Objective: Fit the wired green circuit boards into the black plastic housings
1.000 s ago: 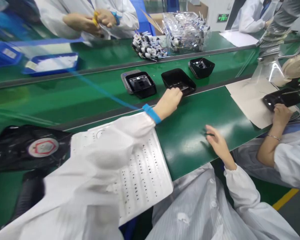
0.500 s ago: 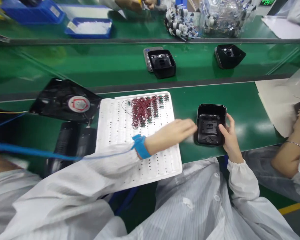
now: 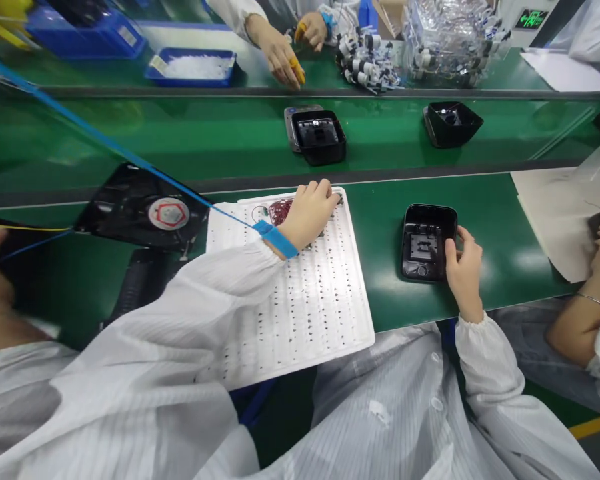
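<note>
My left hand [image 3: 311, 212], with a blue wrist strap [image 3: 276, 239], is over the far right corner of a white foam tray [image 3: 325, 303]. Its fingers are bent and closed at the small green parts there; whatever is between the fingertips is hidden. Dark red wires [image 3: 280, 211] of these parts show beside the hand, partly covered by it. On the green bench lies a black plastic housing [image 3: 420, 247], its hollow side up. My right hand [image 3: 464, 267] grips the housing's right wall, thumb at the inner edge and fingers outside.
A black panel with a round speaker [image 3: 169, 214] lies left of the tray. Two black housings [image 3: 320, 137] [image 3: 453, 124] sit on the green strip beyond. Co-workers' hands [image 3: 280, 57] are at the back, left and right. Cardboard [image 3: 543, 220] lies at the right.
My left hand has moved from beside the housing, up and left, to the tray's far corner. My right hand stays at the housing, which appears slightly shifted right.
</note>
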The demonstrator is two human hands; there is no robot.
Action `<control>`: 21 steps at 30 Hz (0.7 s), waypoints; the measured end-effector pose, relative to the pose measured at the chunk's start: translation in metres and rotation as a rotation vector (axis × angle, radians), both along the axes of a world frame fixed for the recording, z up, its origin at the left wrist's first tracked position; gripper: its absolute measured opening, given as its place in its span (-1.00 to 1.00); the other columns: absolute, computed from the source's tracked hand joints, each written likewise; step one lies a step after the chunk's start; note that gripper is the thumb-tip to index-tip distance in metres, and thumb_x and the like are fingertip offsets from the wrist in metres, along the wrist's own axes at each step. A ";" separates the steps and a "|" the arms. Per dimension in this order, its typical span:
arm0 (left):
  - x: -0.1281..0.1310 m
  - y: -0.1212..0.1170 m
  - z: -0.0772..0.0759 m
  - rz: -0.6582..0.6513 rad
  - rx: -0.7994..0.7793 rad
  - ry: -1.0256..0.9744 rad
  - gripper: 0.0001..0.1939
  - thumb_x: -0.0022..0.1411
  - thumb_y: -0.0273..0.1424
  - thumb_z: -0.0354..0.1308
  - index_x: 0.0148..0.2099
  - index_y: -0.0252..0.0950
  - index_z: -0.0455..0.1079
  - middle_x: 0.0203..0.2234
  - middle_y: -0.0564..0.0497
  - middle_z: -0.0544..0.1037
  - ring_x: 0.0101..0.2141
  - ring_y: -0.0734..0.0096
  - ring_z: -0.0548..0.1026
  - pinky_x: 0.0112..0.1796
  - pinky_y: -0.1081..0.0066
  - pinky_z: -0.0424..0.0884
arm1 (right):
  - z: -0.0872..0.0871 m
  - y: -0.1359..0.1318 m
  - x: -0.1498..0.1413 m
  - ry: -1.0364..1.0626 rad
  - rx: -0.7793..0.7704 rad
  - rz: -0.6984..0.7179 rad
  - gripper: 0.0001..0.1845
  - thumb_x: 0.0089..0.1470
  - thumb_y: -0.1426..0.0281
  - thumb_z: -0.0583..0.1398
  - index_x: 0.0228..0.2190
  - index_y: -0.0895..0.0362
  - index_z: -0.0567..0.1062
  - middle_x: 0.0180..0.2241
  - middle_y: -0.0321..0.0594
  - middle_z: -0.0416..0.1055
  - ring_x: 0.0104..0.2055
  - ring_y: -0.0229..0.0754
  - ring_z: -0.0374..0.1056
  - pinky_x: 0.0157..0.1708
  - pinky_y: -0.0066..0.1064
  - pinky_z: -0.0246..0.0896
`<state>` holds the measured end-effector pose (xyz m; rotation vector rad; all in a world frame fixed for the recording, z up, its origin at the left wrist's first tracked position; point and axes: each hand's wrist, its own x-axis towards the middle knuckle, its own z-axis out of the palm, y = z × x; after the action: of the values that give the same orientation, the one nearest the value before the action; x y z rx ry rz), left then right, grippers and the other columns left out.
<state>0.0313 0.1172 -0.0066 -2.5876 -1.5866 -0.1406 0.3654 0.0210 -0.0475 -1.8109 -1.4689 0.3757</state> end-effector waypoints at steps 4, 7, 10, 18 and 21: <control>-0.001 0.011 0.004 -0.045 0.018 -0.127 -0.66 0.43 -0.63 -0.24 -0.15 -0.40 0.37 -0.05 -0.19 0.40 -0.05 0.14 0.28 -0.01 0.05 0.25 | -0.003 -0.006 0.003 -0.049 0.098 -0.020 -0.43 0.32 0.06 0.02 0.16 0.14 0.38 0.19 0.07 0.37 0.27 0.07 0.18 0.19 0.07 0.22; -0.001 0.022 0.011 -0.116 0.029 -0.049 -0.70 0.39 -0.65 -0.15 -0.26 -0.36 0.38 -0.12 -0.15 0.43 -0.08 0.17 0.29 -0.02 0.08 0.25 | -0.004 -0.013 0.005 -0.132 0.212 -0.023 -0.54 0.34 0.14 0.03 0.09 0.14 0.43 0.17 0.06 0.40 0.26 0.05 0.23 0.25 0.11 0.10; 0.004 0.018 0.030 -0.105 0.130 0.065 -0.69 0.32 -0.70 -0.10 -0.26 -0.32 0.42 -0.16 -0.13 0.47 -0.12 0.15 0.36 -0.09 0.13 0.26 | 0.002 -0.027 0.001 -0.199 0.310 -0.013 -0.64 0.35 0.20 0.06 0.01 0.13 0.48 0.14 0.06 0.43 0.24 0.06 0.29 0.25 0.12 0.06; 0.065 -0.093 0.078 -0.516 0.369 -0.114 -0.73 0.41 -0.60 -0.05 -0.27 -0.28 0.42 -0.48 0.05 0.44 -0.45 0.39 0.37 -0.24 0.32 0.31 | 0.039 -0.068 -0.025 0.016 0.285 0.379 -0.69 0.33 0.28 0.14 0.04 0.06 0.49 0.10 -0.04 0.50 -0.01 -0.06 0.52 -0.29 -0.35 0.43; 0.085 -0.110 0.074 -0.614 0.199 -0.183 -0.72 0.45 -0.53 -0.07 -0.24 -0.27 0.45 -0.47 0.06 0.48 -0.51 0.45 0.37 -0.34 0.35 0.32 | 0.041 -0.067 -0.035 -0.009 0.305 0.555 -0.75 0.31 0.25 0.17 -0.05 0.05 0.53 -0.15 -0.21 0.63 -0.24 -0.18 0.59 -0.32 -0.49 0.45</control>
<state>0.1162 0.0073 0.0674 -2.8593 -0.7110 -0.5604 0.3307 -0.0462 -0.0067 -1.1516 -1.9108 0.3854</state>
